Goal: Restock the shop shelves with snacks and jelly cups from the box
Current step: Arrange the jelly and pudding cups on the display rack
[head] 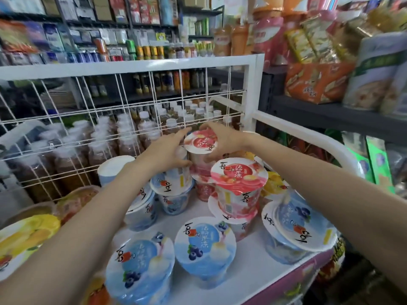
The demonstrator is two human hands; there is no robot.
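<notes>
- Jelly cup (200, 143): pink strawberry-print lid, pale pink wall, upright atop a stack on the white shelf (253, 267), just before the wire grid (123, 111).
- Right hand (222, 137) curls over its far rim, gripping.
- Left hand (164, 150) presses its left side, fingers extended.

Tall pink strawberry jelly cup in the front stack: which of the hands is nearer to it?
Right. The right hand grips the rear pink-lidded jelly cup just behind the tall front pink strawberry jelly cup; the left hand rests on that rear cup's far-left side.
</notes>
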